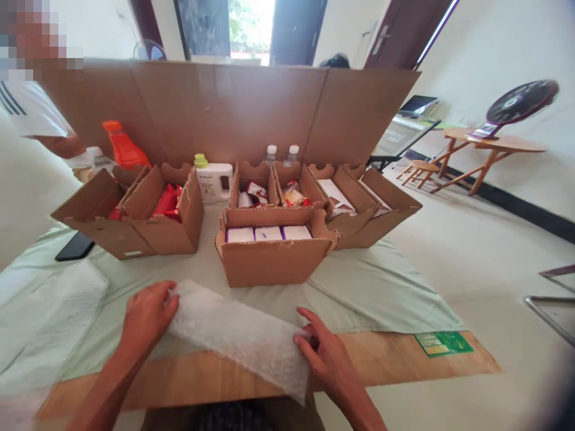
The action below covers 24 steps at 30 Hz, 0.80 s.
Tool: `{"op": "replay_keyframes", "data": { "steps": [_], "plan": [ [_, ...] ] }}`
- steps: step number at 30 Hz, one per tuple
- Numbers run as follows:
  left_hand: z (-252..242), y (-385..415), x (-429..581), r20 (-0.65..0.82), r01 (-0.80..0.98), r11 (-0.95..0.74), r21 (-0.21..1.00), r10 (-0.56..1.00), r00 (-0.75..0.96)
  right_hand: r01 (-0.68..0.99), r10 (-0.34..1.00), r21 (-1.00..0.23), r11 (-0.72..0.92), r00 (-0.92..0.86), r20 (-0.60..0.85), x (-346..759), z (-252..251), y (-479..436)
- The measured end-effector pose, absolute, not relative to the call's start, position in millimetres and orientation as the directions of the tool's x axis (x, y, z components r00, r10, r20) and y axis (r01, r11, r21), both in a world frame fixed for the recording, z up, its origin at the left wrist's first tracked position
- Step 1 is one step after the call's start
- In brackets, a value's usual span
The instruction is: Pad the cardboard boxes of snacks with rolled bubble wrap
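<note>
A strip of bubble wrap [238,329] stretches between my two hands, over the near edge of the table. My left hand [150,311] pinches its upper left corner between thumb and fingers. At the other end, my right hand [326,353] grips the right edge, thumb and fingers closed on it. Just beyond the wrap stands a small cardboard box [269,263] holding white packs with purple edges. More bubble wrap [49,317] lies at the left, draped over the table's near edge.
Cardboard bins [184,221] with red packets and other goods line the back, before a tall cardboard panel [233,114]. Between them stands a white jug [215,181]. A phone [74,246] lies at left. A person's arm [60,145] and an orange bottle [126,146] are behind.
</note>
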<state>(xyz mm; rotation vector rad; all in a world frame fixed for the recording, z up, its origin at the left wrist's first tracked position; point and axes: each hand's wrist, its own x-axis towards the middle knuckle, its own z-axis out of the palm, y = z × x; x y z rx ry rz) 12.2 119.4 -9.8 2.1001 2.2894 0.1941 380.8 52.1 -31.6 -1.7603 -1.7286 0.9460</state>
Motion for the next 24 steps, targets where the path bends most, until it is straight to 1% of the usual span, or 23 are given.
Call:
{"op": "replay_keyframes", "data": {
  "steps": [2,4,7,9,12,16,18,20,22,24],
  "plan": [
    [-2,125,3,0.083,0.987,0.112,0.115,0.989,-0.122,0.612,0.978,-0.789,-0.055,-0.126,-0.165,366,-31,45],
    [2,131,-3,0.033,0.981,0.153,0.118,0.987,-0.158,0.610,0.976,-0.790,-0.061,-0.130,-0.175,358,-33,42],
    [-1,128,-8,-0.051,0.970,0.208,0.127,0.978,-0.203,0.636,0.989,-0.764,-0.107,-0.008,-0.145,357,-37,43],
    [-4,118,-12,-0.073,0.964,0.227,0.137,0.973,-0.218,0.644,0.992,-0.755,-0.123,0.055,-0.115,361,-36,46],
    [-8,97,-17,-0.116,0.951,0.257,0.174,0.964,-0.239,0.659,0.992,-0.742,-0.124,0.089,-0.086,367,-28,56],
    [-16,77,-21,-0.200,0.910,0.327,0.254,0.938,-0.282,0.704,0.987,-0.695,-0.147,0.154,-0.053,369,-22,78],
    [-20,70,-20,-0.138,0.898,0.311,0.311,0.950,-0.281,0.714,0.980,-0.680,-0.170,0.197,-0.039,370,-25,89],
    [-21,63,-13,0.000,0.883,0.246,0.399,0.963,-0.269,0.711,0.974,-0.677,-0.192,0.223,-0.043,371,-30,96],
    [-20,55,4,0.128,0.851,0.114,0.513,0.970,-0.207,0.704,0.974,-0.682,-0.198,0.218,-0.057,372,-32,99],
    [-19,49,33,0.177,0.785,-0.073,0.616,0.983,-0.047,0.686,0.977,-0.702,-0.190,0.199,-0.071,373,-29,98]
  ]
}}
